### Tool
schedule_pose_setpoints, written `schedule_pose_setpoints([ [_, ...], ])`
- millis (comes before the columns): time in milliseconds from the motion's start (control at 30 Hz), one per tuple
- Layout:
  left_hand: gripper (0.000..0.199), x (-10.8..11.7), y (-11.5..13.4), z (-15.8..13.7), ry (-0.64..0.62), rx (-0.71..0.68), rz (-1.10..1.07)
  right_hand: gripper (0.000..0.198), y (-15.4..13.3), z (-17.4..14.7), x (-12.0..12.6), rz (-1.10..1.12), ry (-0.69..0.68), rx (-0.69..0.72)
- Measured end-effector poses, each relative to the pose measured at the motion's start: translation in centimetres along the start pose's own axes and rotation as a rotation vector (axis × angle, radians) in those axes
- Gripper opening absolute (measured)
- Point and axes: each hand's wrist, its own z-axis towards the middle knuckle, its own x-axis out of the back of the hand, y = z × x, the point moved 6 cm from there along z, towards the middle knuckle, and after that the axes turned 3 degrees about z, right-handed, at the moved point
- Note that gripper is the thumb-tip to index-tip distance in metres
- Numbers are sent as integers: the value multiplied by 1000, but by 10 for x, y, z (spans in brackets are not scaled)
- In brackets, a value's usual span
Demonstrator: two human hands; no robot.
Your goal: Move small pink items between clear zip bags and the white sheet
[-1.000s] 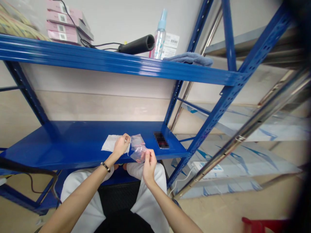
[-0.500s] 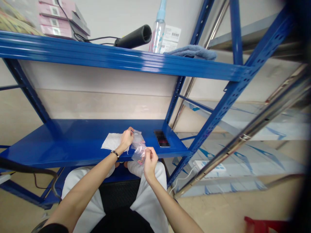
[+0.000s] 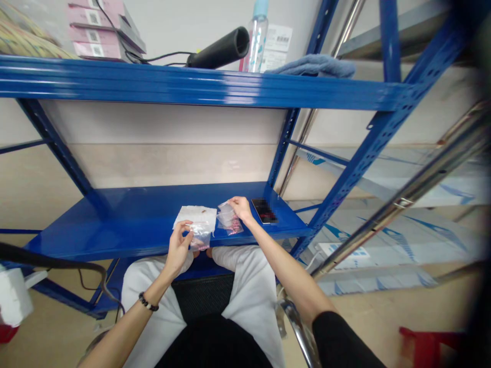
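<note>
My left hand [image 3: 179, 247] pinches the edge of a clear plastic bag [image 3: 201, 238] with small pink pieces at its bottom. That bag hangs at the front of the blue shelf, partly over a white paper towel [image 3: 196, 213]. A tiny brownish piece [image 3: 203, 210] lies on the towel; its kind is too small to tell. To the right, my right hand [image 3: 240, 207] has its fingers closed on the top of a second clear plastic bag [image 3: 230, 220], which also holds small pink pieces and rests on the shelf.
A phone [image 3: 264, 211] lies right of my right hand on the lower blue shelf [image 3: 126, 214]. Overhead, the upper shelf [image 3: 172, 87] carries pink boxes [image 3: 99, 30], a black tube [image 3: 220, 48], a spray bottle [image 3: 256, 43] and a blue cloth [image 3: 316, 66]. A metal pole [image 3: 402, 202] slants at right.
My hands have moved apart. The left has come back off the towel and now holds a bag near the front; the right has shifted forward with the other bag. The brownish piece now shows.
</note>
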Motion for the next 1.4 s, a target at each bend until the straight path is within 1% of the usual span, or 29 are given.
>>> schedule_pose_setpoints([
  [67, 34, 1, -10, -11, -90, 98, -101, 26, 3, 15, -1, -58, -22, -20],
  [133, 39, 3, -15, -19, -160, 158, -187, 22, 1, 21, 2, -118, -31, -28],
  [200, 43, 5, -18, -24, -205, 180, -238, 25, -10, 13, 4, -210, 15, 21],
  [267, 49, 5, -17, -28, -252, 178, -260, 31, -27, -12, -2, -315, 57, 147],
  [300, 54, 5, -17, -30, -272, 171, -259, 32, -35, -32, -12, -313, 0, 212],
  [333, 58, 4, -16, -33, -289, 161, -251, 29, -40, -56, -28, -255, -131, 255],
  [367, 62, 3, -15, -35, -305, 152, -236, 28, -41, -82, -45, -160, -307, 258],
  [400, 66, 2, -15, -37, -322, 147, -218, 28, -41, -109, -61, -48, -467, 220],
  [433, 69, 1, -16, -40, -337, 146, -199, 30, -38, -134, -72, 61, -560, 146],
  [467, 72, 0, -18, -42, -344, 143, -179, 32, -33, -154, -80, 156, -619, 59],
  [533, 76, 2, -23, -46, -338, 137, -129, 35, -22, -182, -87, 321, -665, -129],
  [633, 80, 5, -33, -48, -325, 133, -42, 35, -9, -195, -85, 456, -687, -327],
  [700, 80, 6, -38, -47, -339, 137, -4, 37, -4, -194, -83, 478, -710, -385],
  [767, 82, 7, -40, -44, -355, 140, 10, 37, -2, -189, -81, 483, -698, -387],
  [867, 85, 9, -41, -39, -383, 150, 5, 32, -3, -181, -76, 474, -625, -320],
  [967, 85, 9, -41, -37, -407, 135, 28, 28, -2, -180, -74, 460, -601, -287],
  [1000, 83, 10, -40, -37, -389, 106, 65, 27, -1, -181, -73, 461, -598, -284],
  [1067, 74, 16, -34, -37, -294, 17, 195, 26, 1, -183, -73, 468, -576, -282],
  [1133, 56, 22, -26, -40, -176, -67, 346, 25, 5, -185, -73, 474, -525, -284],
  [1167, 44, 23, -24, -43, -145, -86, 400, 25, 7, -186, -73, 476, -496, -289],
  [1200, 31, 23, -23, -45, -148, -84, 429, 25, 9, -188, -74, 479, -469, -295],
  [1233, 22, 20, -23, -48, -180, -65, 432, 25, 11, -189, -75, 484, -445, -298],
  [1267, 20, 16, -26, -51, -231, -35, 417, 25, 12, -190, -76, 487, -426, -298],
  [1333, 30, 7, -33, -56, -333, 33, 353, 24, 12, -193, -79, 483, -411, -279],
  [1400, 35, -2, -41, -60, -400, 92, 270, 23, 8, -195, -82, 443, -424, -232],
])
